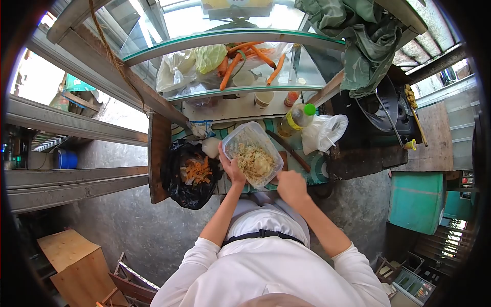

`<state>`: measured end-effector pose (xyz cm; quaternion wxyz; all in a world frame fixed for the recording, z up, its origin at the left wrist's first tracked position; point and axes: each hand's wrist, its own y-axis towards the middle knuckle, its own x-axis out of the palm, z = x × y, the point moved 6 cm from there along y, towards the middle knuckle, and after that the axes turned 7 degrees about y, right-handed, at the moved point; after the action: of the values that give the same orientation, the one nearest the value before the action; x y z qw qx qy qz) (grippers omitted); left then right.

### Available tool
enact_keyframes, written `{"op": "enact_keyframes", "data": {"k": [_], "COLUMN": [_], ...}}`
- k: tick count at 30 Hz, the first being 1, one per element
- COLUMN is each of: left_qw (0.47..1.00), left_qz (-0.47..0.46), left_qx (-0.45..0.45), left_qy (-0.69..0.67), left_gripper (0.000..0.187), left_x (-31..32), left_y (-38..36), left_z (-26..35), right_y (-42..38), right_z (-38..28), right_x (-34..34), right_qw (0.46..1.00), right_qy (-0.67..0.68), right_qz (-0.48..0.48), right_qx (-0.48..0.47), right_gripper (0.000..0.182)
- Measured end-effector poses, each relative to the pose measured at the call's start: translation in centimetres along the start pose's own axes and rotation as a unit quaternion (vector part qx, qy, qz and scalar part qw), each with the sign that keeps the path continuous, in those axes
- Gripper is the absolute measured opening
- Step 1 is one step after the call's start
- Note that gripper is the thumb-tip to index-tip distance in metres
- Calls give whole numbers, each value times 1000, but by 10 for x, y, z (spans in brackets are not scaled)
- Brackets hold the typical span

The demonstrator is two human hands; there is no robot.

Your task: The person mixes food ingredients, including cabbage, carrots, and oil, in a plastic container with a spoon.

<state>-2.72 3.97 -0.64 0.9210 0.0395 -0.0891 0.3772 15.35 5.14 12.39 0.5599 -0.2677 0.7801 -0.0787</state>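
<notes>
A clear plastic container [236, 139] is tilted towards me over the counter. Inside it lies a pale, crumbly food mixture [254, 159] with a smoother yellowish lump near my side. My left hand [233, 170] grips the container's left edge, thumb over the rim. My right hand [292, 187] is closed in a fist at the lower right corner; what its fingers hold, if anything, is hidden. Just right of the container lies a knife [289, 149], its brown handle pointing towards me. A black plastic bag [185, 198] with orange peelings [197, 171] sits left of my left hand.
A green-capped bottle [296, 120] and a white plastic bag [323, 133] stand right of the knife. Carrots [232, 70] and cabbage [210, 58] lie on the glass shelf [230, 38] ahead. A black stove [381, 110] is at far right.
</notes>
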Motion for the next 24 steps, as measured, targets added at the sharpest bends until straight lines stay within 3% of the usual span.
{"op": "enact_keyframes", "data": {"k": [2,3,6,10,13,17,22,24], "left_qw": [1000,999,992,997,998,993,988,990], "left_qz": [-14,-21,-37,-13,-28,-57,-73,-61], "left_qx": [12,18,49,32,28,58,84,62], "left_qy": [11,16,107,73,56,87,106,112], "left_gripper": [71,72,73,73,73,72,73,74], "left_x": [5,7,18,18,16,18,24,23], "left_y": [-1,-2,-4,-6,-2,-5,-6,-8], "left_z": [7,12,35,32,25,37,41,38], "right_y": [5,12,12,-1,-18,-7,11,21], "right_z": [-2,5,8,-1,-2,16,50,56], "right_x": [-25,-11,42,65,49,-1,46,81], "right_qw": [998,996,998,1000,997,999,999,993], "right_qy": [-15,-49,-50,19,2,-22,24,109], "right_qz": [66,77,30,-18,-42,5,-31,-37], "right_qx": [-3,-3,6,-4,-58,-47,15,-23], "right_gripper": [17,26,28,29,28,26,25,25]}}
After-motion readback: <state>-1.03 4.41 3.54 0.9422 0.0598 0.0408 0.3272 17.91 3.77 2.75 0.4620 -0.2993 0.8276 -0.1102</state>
